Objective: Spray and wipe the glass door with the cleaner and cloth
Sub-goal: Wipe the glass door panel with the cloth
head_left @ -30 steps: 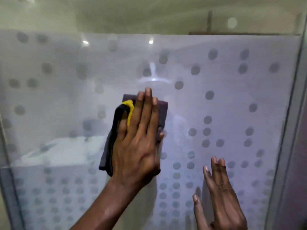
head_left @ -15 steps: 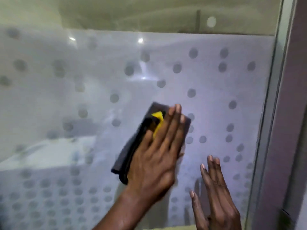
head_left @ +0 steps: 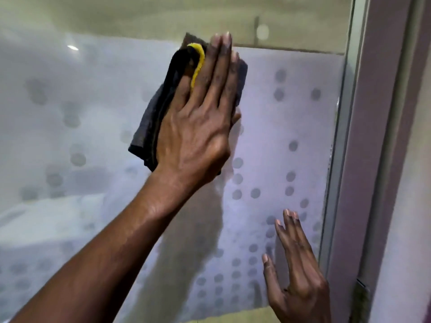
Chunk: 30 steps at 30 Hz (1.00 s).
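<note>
The cloth (head_left: 149,127) is being pressed to the glass door (head_left: 279,136), upper centre of the frame, under the flat, straight-fingered left hand (head_left: 198,136), likely to spread pressure. The right hand (head_left: 296,271), fingers straight, is being rested at lower right, seemingly steadying the door.

Right side: a mauve-grey upright (head_left: 382,136) runs top to bottom, with a pale metal strip (head_left: 345,159) along its left edge. Far right, past it, a lighter plain wall (head_left: 417,206). Dark smudged patch (head_left: 361,297) low on the upright.

Top: dull greenish-beige surface (head_left: 140,17), ceiling or upper wall, cannot tell. On it a round pale disc (head_left: 262,31), blurred, and a thin dark vertical rod (head_left: 256,26) just beside it.

Upper left: small bright glint of light (head_left: 72,47).

Low left: blurred white block (head_left: 46,217), kind unclear.

Bottom edge: narrow beige strip (head_left: 233,318).
</note>
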{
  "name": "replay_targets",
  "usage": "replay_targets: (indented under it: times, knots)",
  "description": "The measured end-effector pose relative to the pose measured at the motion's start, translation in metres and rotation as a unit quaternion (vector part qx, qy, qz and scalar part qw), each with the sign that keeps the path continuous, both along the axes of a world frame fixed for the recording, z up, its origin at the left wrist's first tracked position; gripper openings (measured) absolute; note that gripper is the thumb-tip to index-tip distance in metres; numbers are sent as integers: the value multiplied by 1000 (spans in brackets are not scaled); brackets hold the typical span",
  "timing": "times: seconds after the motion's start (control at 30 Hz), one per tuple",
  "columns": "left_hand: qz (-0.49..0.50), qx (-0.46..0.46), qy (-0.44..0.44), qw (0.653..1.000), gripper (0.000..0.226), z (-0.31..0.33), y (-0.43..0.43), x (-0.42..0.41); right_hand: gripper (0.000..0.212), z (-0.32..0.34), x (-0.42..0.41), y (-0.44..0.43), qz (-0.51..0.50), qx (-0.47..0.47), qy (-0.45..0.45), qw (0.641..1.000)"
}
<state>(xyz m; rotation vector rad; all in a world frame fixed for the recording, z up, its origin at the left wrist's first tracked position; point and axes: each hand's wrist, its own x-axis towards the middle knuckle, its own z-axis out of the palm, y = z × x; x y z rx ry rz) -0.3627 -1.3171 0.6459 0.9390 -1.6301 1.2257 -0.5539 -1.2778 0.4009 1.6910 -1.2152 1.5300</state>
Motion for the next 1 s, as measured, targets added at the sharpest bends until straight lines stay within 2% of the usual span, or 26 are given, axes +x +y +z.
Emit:
replay_targets:
  times: [0.07, 0.17, 0.27, 0.37, 0.47, 0.57, 0.67, 0.77, 0.9, 1.0]
  knots:
    - [-26, 22, -39, 999, 72, -41, 1, -9, 64, -1, -1, -1, 0, -3, 9, 1000]
    - [-62, 87, -98, 989, 94, -123, 9, -19, 63, 0, -7, -1, 8, -3, 13, 1000]
    - [-56, 125, -109, 985, 101, -171, 17, -19, 59, 2, -19, 1, 21, -3, 21, 1000]
    - [-75, 108, -103, 986, 95, -147, 11, -22, 54, 8, -29, 1, 26, -12, 18, 999]
    - [-68, 62, -58, 994, 81, -92, 3, -36, 56, 16, -39, -1, 18, -16, 3, 1000]
    - [-65, 22, 7, 998, 71, -38, -5, -56, 69, 22, -54, -8, -4, 10, -11, 1000]
    - [-61, 8, 10, 998, 70, -17, -9, -73, 85, 26, -72, -15, -24, 74, -14, 997]
    - [-78, 23, -31, 996, 74, -38, -9, -78, 88, 22, -82, -18, -35, 98, -4, 995]
    - [-106, 96, -107, 984, 94, -122, 1, -84, 79, 17, -89, -15, -14, 102, -6, 995]
    - [-89, 131, -128, 979, 103, -174, 11, -81, 77, 21, -94, -12, 1, 109, -2, 994]
